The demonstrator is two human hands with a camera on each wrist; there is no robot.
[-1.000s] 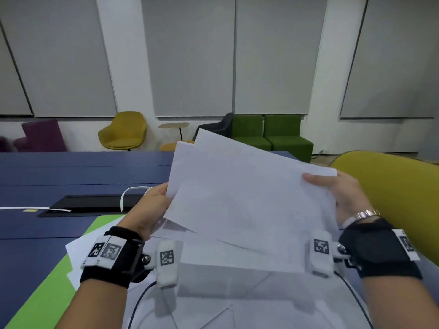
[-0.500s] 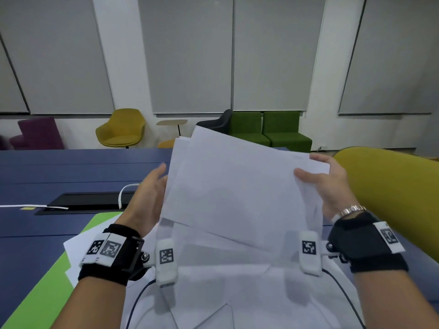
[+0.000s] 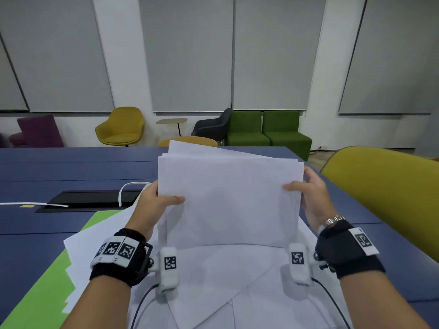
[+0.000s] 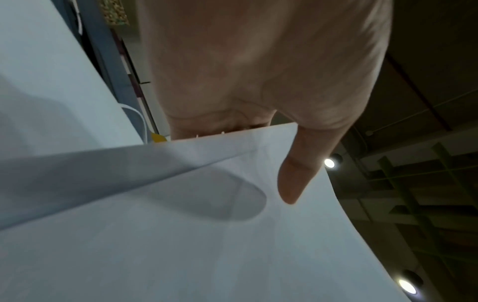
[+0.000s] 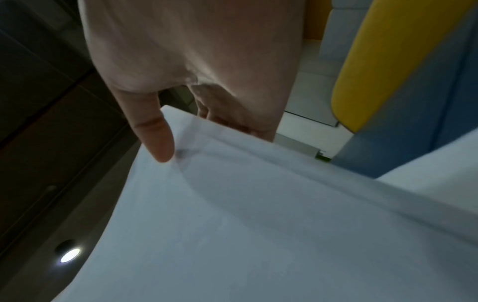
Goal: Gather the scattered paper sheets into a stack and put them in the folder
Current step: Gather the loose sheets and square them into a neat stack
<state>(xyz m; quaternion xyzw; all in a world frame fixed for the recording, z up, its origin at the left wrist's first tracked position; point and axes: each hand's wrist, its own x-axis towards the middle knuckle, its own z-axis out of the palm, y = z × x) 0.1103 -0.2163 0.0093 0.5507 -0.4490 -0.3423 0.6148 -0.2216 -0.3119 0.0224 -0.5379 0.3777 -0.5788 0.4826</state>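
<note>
A bundle of white paper sheets [image 3: 228, 200] stands nearly upright above the table, one sheet's corner sticking out at the top left. My left hand [image 3: 154, 203] grips its left edge, thumb on the front, fingers hidden behind. My right hand [image 3: 306, 191] grips the right edge the same way. The wrist views show each thumb pressed on the paper [image 4: 181, 224] [image 5: 258, 214]. More loose white sheets [image 3: 213, 281] lie flat under my wrists. A green folder [image 3: 47, 281] lies at the lower left, partly covered by sheets.
The dark blue table [image 3: 59, 167] has a black cable slot [image 3: 90, 199] with a white cable [image 3: 130, 188] at centre left. A mustard chair back [image 3: 384, 193] stands close on the right. Lounge chairs and green sofas line the far wall.
The sheets have swung from a tilted, fanned spread into a squarer upright bundle. My left thumb has closed onto the front of the left edge, and both hands have drawn inward.
</note>
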